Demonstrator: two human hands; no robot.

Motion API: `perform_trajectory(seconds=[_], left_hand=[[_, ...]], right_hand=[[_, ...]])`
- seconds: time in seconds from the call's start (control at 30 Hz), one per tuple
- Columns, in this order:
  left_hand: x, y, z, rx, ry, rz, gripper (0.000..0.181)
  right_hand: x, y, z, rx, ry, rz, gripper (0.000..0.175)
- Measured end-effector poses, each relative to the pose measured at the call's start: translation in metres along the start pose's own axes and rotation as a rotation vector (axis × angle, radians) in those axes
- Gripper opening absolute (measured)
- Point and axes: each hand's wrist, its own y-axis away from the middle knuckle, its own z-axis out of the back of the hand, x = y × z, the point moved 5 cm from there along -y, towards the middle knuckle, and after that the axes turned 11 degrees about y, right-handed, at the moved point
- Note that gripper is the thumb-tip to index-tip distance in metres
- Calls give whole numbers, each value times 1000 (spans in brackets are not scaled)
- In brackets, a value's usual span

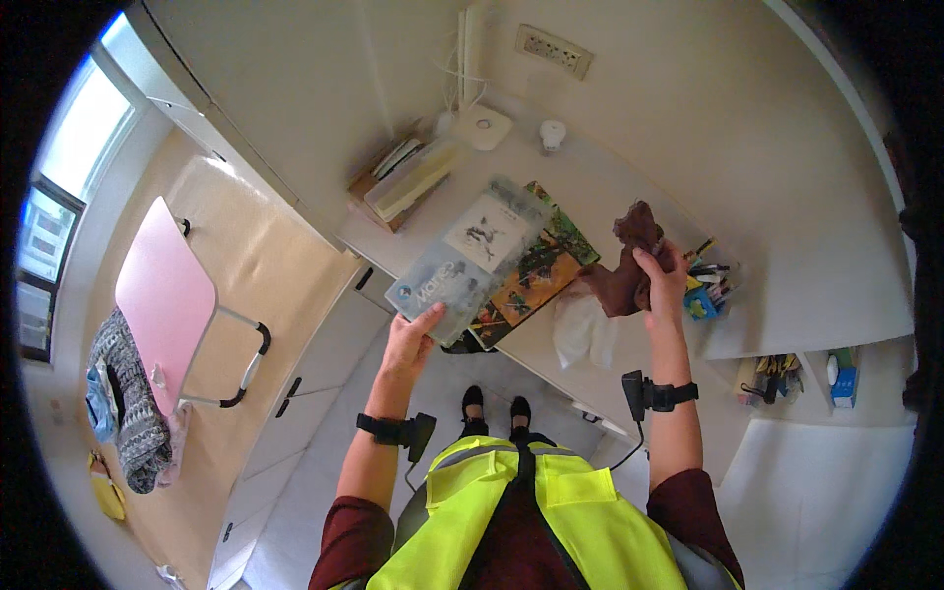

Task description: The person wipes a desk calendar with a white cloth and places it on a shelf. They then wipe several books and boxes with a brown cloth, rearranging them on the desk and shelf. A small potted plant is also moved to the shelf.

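Note:
My left hand [414,341] grips the near edge of a translucent plastic document case [430,274], which bears writing and has a sheet with a grey drawing on it. Partly behind the case is a colourful printed book or board [549,274]. My right hand [667,280] pinches a dark brown, irregularly shaped object [618,286] above the desk [516,354]; its exact kind is unclear. Just below that object a white bag or cloth [582,332] lies near the desk's front edge.
Beside my right hand stands a holder of pens [709,280]. Toward the back are a box of papers [404,184], a flat white device [483,125] and a small white device [552,135]. A pink folding table [166,295] stands on the raised floor to the left.

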Motion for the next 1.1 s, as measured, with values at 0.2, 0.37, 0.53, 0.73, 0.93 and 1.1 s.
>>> perform_trajectory(seconds=[0.2,0.37,0.53,0.73,0.93,1.1], left_hand=[[-27,27,-3,124,249,-212,45],[-32,68,4,139,334,-354,46],[-11,124,15,3,213,-370,56],[35,189,19,-24,236,-438,62],[77,237,54,-89,344,-478,61],[83,266,90,-182,406,-472,61]], right_hand=[[22,9,20,2,-107,81,52],[49,17,20,85,-85,167,56],[80,57,-18,300,94,492,53],[80,216,-98,770,425,1208,54],[59,293,-125,943,452,1327,47],[47,305,-161,896,479,1308,42]])
